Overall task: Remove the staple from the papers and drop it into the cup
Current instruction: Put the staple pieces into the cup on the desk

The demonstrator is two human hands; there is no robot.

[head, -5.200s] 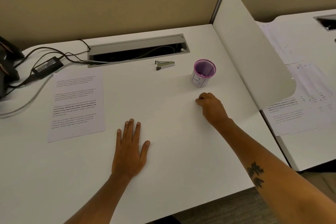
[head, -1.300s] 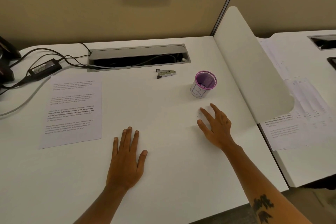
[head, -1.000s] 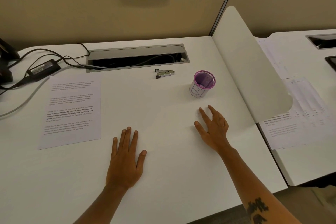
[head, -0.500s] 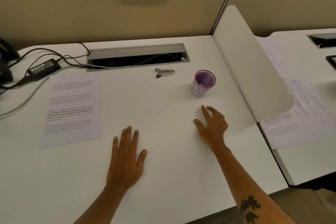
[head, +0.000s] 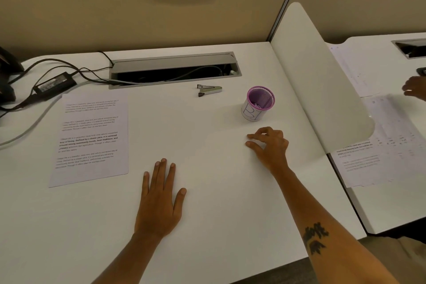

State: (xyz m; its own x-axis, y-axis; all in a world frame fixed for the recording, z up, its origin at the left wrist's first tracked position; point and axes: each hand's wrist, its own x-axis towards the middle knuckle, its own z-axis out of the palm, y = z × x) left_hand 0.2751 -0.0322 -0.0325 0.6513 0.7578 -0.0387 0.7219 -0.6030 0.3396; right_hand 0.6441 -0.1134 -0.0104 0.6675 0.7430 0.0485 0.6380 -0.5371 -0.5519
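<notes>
Right hand (head: 269,145) changes since half a second ago: fingers then spread on the desk, now index and thumb drawn close together at the tips, other fingers curled, wrist a bit lifted. Whether it pinches a staple can't be told, too small to see. Left hand (head: 159,200) same as before, flat palm-down on the desk (head: 207,237), fingers straight, holding nothing. Papers (head: 92,138) lie well apart to the left, long axis running away from the person, top edge just beside the power adapter (head: 55,84); no staple visible on them at this size. Staple remover (head: 209,90) sits untouched near the cable tray (head: 175,69), long axis left-right, jaws pointing left. Cup (head: 258,104), purple mesh with white label, stands upright just beyond the right hand, nearly straight ahead of the fingertips, so right hand is clearly nearer to it than left. Judgement: if a staple is in that pinch, the next move is a short lift forward over the cup rim and release; a tiny staple could slip out unnoticed. Another person's hand (head: 415,90) shows at the neighbouring desk, right edge.
</notes>
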